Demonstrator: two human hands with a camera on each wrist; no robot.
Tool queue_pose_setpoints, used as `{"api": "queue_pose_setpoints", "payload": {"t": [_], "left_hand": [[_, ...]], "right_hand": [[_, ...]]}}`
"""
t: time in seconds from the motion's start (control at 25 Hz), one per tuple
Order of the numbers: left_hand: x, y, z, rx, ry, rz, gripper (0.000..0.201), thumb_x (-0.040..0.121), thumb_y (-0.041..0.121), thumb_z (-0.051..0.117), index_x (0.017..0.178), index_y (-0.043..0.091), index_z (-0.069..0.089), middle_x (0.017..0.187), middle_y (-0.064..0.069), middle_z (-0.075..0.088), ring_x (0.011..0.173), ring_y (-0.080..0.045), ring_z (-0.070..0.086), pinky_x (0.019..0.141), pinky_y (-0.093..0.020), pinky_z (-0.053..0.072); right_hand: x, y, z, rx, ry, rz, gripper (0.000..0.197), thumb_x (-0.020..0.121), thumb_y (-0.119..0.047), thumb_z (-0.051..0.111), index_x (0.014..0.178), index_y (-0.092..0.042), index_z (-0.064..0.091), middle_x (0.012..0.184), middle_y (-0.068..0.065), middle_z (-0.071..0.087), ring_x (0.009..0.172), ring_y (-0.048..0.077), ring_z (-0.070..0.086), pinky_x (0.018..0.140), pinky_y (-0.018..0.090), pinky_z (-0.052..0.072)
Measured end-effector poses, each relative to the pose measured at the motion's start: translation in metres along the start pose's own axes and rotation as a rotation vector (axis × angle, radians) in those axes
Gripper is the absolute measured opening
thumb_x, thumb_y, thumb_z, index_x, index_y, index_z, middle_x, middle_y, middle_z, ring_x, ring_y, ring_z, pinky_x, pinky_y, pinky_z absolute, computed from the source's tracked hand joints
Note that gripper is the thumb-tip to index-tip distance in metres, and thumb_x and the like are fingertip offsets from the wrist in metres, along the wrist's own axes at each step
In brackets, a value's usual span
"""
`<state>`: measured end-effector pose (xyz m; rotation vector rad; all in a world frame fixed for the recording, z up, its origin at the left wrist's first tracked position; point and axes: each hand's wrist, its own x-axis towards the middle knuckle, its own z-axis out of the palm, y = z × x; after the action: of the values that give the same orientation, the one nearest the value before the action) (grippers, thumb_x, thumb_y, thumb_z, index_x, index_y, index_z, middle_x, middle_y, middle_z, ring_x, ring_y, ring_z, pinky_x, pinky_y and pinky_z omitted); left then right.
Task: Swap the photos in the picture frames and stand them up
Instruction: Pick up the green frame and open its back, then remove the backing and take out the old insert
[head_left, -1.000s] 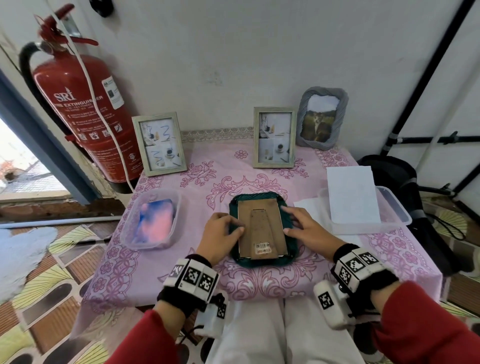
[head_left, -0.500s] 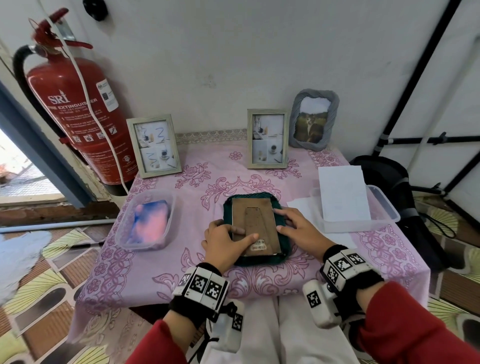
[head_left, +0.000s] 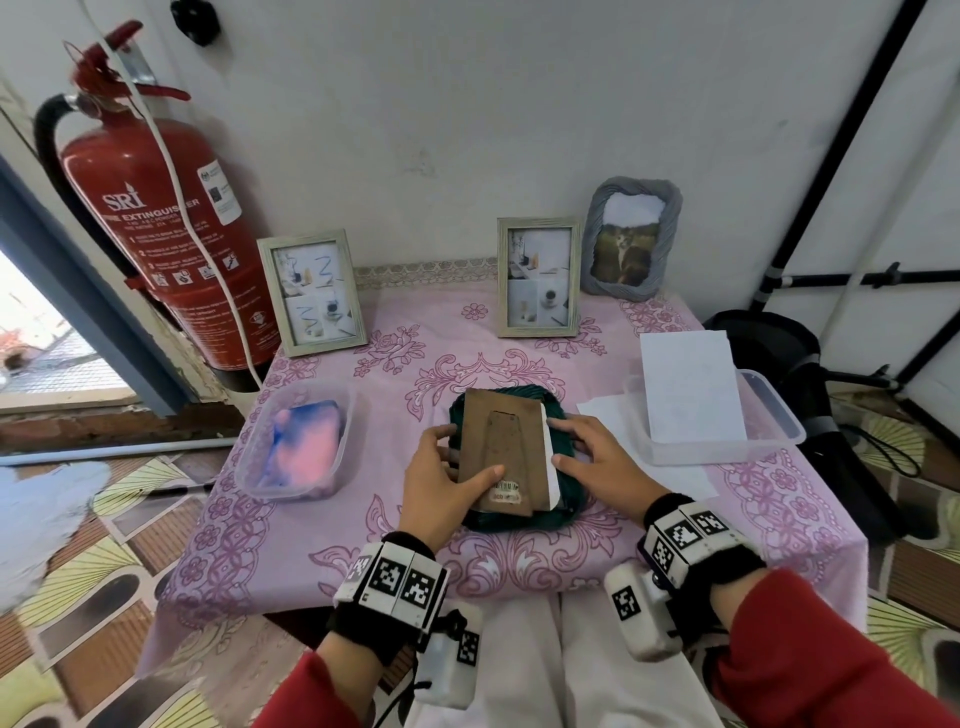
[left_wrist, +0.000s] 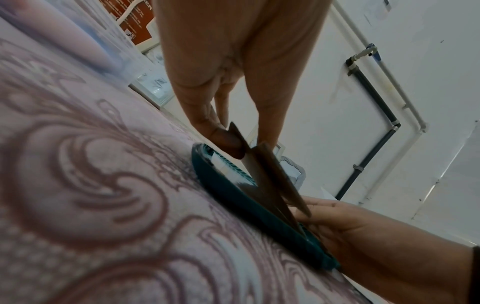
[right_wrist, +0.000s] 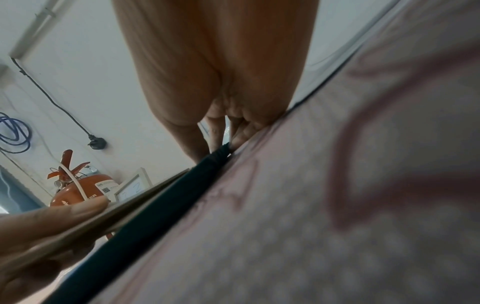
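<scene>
A dark green picture frame lies face down at the table's front middle. Its brown backing board is tilted up out of the frame on its left side. My left hand pinches that board, thumb on top near the barcode sticker and fingers under the left edge; the left wrist view shows the board raised off the green frame. A white edge shows along the board's right side. My right hand rests with straight fingers on the frame's right rim.
Two pale wooden frames and a grey frame with a cat photo stand along the wall. A clear tub with a pink-blue cloth sits left, a tub holding white paper right. A fire extinguisher stands back left.
My left hand has taken hold of the backing board's left edge and lifted it, so the board tilts and a white edge shows at its right. My right hand stays on the rim.
</scene>
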<state>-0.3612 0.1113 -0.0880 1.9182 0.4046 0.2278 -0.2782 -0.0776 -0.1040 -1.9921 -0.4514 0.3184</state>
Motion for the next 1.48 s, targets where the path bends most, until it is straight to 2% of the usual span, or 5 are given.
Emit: {"api": "queue_pose_setpoints", "payload": {"t": [0.28,0.48,0.68,1.08,1.48], "left_hand": [[0.002,-0.010,-0.024,-0.054,0.051,0.016,0.064,0.069,0.017,0.082,0.127,0.016,0.056,0.098,-0.007,0.064,0.084,-0.024,0.068,0.072,-0.041,0.059],[0.003,-0.031,-0.049,-0.183,0.173,-0.015,0.061,0.074,0.009,0.076,0.130,0.012,0.053,0.096,-0.005,0.066,0.078,-0.019,0.069,0.063,-0.023,0.058],[-0.005,-0.053,-0.059,-0.138,0.297,-0.078,0.057,0.080,0.011,0.072,0.131,0.004,0.050,0.118,-0.017,0.063,0.101,-0.028,0.064,0.091,-0.046,0.053],[-0.013,-0.062,-0.065,0.142,0.377,-0.052,0.049,0.083,0.020,0.068,0.129,0.006,0.054,0.124,-0.014,0.055,0.115,-0.026,0.050,0.103,-0.038,0.041],[-0.017,-0.061,-0.058,0.315,0.215,0.010,0.047,0.092,0.026,0.056,0.134,0.006,0.048,0.146,-0.008,0.041,0.138,-0.021,0.033,0.114,-0.031,0.022]], "right_hand": [[-0.001,-0.001,0.000,-0.043,-0.003,0.001,0.048,0.088,-0.001,0.057,0.134,-0.005,0.045,0.135,0.015,0.041,0.130,0.023,0.040,0.114,0.032,0.030],[-0.001,0.000,0.000,-0.046,-0.003,0.002,0.048,0.089,-0.001,0.057,0.135,-0.006,0.045,0.137,0.014,0.039,0.131,0.022,0.038,0.114,0.029,0.029],[0.000,0.004,0.000,-0.062,0.006,-0.009,0.047,0.088,-0.004,0.059,0.133,-0.011,0.048,0.136,0.012,0.041,0.132,0.021,0.036,0.115,0.031,0.025],[0.002,0.009,0.001,-0.089,0.015,-0.008,0.046,0.088,-0.007,0.059,0.133,-0.013,0.049,0.138,0.013,0.041,0.133,0.023,0.035,0.116,0.043,0.024],[0.002,0.008,0.002,-0.100,0.018,-0.018,0.046,0.088,-0.006,0.059,0.133,-0.013,0.050,0.138,0.012,0.042,0.133,0.021,0.035,0.116,0.038,0.023]]}}
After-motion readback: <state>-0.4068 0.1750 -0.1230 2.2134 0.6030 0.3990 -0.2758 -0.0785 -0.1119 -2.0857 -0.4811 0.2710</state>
